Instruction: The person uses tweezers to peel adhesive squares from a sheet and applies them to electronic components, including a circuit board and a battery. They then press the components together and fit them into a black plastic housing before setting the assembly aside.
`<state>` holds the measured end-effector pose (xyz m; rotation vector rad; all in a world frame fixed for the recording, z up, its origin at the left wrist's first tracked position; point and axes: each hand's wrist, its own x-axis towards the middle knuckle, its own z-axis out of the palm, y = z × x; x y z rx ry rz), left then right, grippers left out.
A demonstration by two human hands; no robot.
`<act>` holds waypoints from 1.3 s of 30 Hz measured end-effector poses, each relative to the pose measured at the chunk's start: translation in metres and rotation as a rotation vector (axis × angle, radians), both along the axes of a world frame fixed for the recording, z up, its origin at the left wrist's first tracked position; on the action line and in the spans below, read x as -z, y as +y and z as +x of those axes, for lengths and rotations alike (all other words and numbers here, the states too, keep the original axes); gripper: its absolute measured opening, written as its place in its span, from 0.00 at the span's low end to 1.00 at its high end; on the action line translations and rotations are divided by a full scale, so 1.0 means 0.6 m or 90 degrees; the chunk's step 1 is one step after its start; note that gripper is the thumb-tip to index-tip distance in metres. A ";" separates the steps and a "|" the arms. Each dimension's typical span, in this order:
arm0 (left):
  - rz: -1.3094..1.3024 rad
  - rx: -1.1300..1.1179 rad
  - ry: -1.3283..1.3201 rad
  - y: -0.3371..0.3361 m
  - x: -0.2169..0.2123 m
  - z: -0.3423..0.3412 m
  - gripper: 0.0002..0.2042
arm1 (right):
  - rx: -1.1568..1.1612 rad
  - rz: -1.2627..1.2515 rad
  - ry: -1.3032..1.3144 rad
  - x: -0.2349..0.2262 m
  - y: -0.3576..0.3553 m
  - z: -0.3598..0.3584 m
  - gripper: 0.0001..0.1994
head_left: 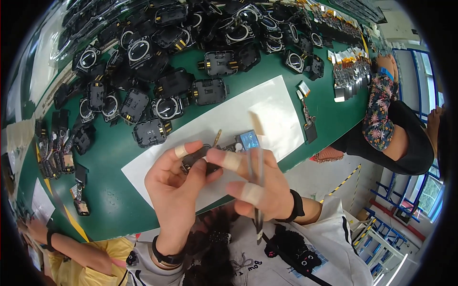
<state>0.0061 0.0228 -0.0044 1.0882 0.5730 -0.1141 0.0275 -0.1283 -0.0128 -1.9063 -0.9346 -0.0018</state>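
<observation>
My left hand grips a small black plastic housing between thumb and fingers, above a white sheet. My right hand holds metal tweezers, which run upright across its palm; they are partly blurred. The right index finger reaches to the housing's right side, near the left thumb. Beyond the fingers a small lit blue screen shows beside a bit of circuit board. A thin brownish strip sticks up from the housing. Fingers on both hands wear tan wraps. The housing's inside is mostly hidden.
Many black housings, some with round rings, are piled across the far green table. Board-and-battery assemblies lie in rows at right, others at left. One assembly lies alone. Other people's arms are at both sides.
</observation>
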 end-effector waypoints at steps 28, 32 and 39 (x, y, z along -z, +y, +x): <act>0.038 -0.052 0.014 -0.005 -0.003 -0.010 0.09 | 0.000 0.099 0.092 -0.005 -0.015 -0.001 0.13; 0.051 -0.051 0.030 -0.008 -0.006 -0.006 0.08 | -0.014 0.079 0.049 -0.004 -0.017 0.004 0.13; 0.075 -0.062 0.022 -0.006 -0.004 -0.009 0.08 | 0.002 0.110 0.040 0.002 -0.020 0.002 0.14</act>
